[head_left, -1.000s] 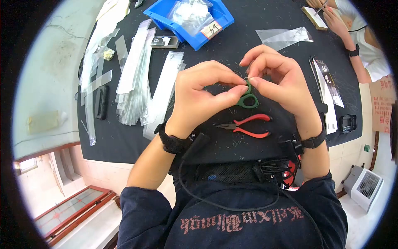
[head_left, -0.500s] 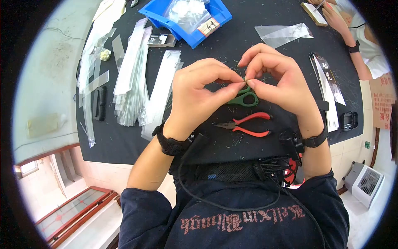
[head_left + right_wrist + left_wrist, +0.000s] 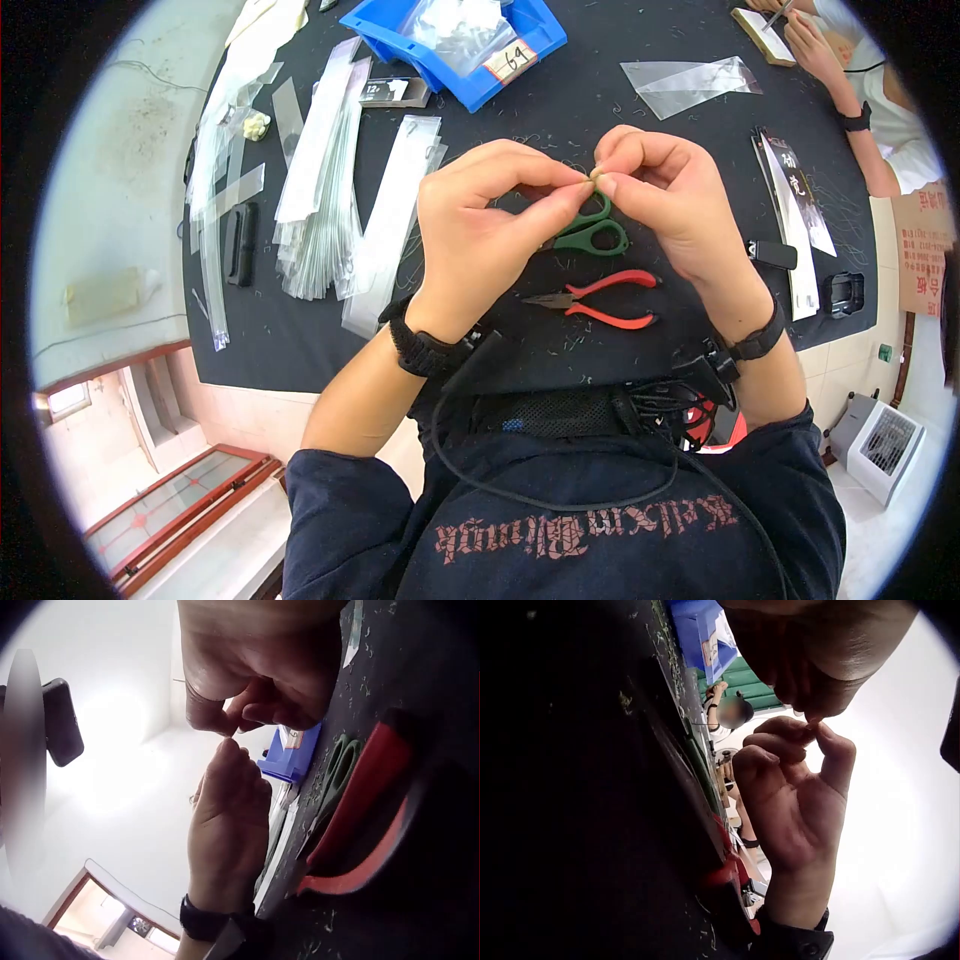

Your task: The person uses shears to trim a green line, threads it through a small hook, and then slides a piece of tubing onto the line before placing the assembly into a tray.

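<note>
Closest on the black cloth (image 3: 540, 365), the red-handled pliers (image 3: 572, 298) are laid flat, nose to the left and handles spread to the right, seemingly so that they can be picked up easily. Just beyond the pliers, partly under the fingers, green-handled scissors (image 3: 578, 241) are rested, apparently within equally short reach. Above and beyond the pliers, a tiny pale thing (image 3: 594, 176) is pinched at the fingertips of both hands: the left hand (image 3: 480, 215) is closed to a thumb-and-forefinger pinch, and the right hand (image 3: 685, 205) is closed likewise, with its other fingers bent. Such a pinch seems called for by so small a thing, steadied from both sides. It looks yellowish and speck-like; its shape and material cannot be told. Left of the pliers and farther off, long clear strips (image 3: 325, 190) are heaped lengthwise, perhaps kept aside from the hands. Farthest beyond the pliers, clear bags (image 3: 455, 35) are contained in a blue bin (image 3: 470, 88).
</note>
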A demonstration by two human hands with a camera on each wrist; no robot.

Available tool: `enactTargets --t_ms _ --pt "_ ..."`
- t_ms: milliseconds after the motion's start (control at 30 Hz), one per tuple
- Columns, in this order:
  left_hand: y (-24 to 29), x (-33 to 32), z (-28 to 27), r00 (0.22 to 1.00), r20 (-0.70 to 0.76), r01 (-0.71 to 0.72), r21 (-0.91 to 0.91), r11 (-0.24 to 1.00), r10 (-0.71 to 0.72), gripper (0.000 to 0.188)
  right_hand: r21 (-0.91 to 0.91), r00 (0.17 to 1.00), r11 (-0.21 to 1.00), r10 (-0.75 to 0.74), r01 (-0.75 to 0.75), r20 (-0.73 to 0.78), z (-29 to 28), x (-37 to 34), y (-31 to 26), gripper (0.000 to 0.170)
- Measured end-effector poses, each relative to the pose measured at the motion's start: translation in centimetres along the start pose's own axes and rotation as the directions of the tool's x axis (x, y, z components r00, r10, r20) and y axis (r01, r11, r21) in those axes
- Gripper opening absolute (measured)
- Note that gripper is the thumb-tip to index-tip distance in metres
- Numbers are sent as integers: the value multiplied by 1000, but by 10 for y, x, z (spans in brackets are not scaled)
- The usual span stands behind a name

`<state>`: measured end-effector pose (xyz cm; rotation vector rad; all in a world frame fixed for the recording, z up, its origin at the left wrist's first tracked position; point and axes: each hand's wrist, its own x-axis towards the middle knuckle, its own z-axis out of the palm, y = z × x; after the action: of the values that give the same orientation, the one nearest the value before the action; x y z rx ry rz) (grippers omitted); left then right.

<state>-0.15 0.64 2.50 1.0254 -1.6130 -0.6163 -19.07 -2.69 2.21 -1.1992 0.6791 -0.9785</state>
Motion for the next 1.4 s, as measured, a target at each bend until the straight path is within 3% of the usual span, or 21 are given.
enactTargets --t_ms 300,367,400,467,500,567,767,867,900,967,1100,1167,1233,1400 --pt "2 -3 3 984 68 176 -148 973 -167 8 10 998 1000 -27 27 62 -3 0 -4 4" --pt "2 -3 2 904 201 427 -428 797 -376 10 -30 997 999 -37 39 69 -4 1 -8 4" --pt "2 -3 1 904 201 427 -427 797 -377 10 -70 996 996 -48 53 76 -5 1 -9 4" --pt "2 -3 -1 843 304 537 -495 683 -443 13 -102 993 991 -78 87 90 -6 2 -10 4" --pt "0 -3 -1 843 305 538 -495 682 -443 13 -135 989 983 -107 121 106 -7 3 -10 4" --pt "-5 -3 -1 809 395 584 -628 515 -435 15 -176 988 975 -121 137 101 -9 3 -10 5" --pt "-8 -1 -7 774 459 619 -694 368 -435 15 -240 987 958 -142 156 76 -17 6 -14 5" --pt "-12 0 -8 760 472 625 -720 302 -446 16 -339 972 929 -201 150 -119 -16 6 -13 13" --pt "-11 1 -8 760 471 624 -720 302 -447 16 -338 973 929 -200 150 -118 -19 8 -12 13" --pt "-7 2 -7 722 482 658 -699 278 -497 15 -599 896 762 -414 245 -160 -24 12 -11 18" --pt "-8 2 -8 714 510 666 -706 240 -480 15 -734 906 625 -422 267 -30 -21 7 -21 23" --pt "-8 1 -7 683 541 698 -681 220 -491 15 -673 897 647 -439 359 57 -15 8 -16 18" --pt "-11 -1 -7 682 559 702 -682 206 -472 15 -599 923 725 -378 341 68 -6 6 -14 15" --pt "-10 0 -7 680 585 713 -668 214 -441 15 -593 933 731 -346 336 103 -4 3 -15 10"
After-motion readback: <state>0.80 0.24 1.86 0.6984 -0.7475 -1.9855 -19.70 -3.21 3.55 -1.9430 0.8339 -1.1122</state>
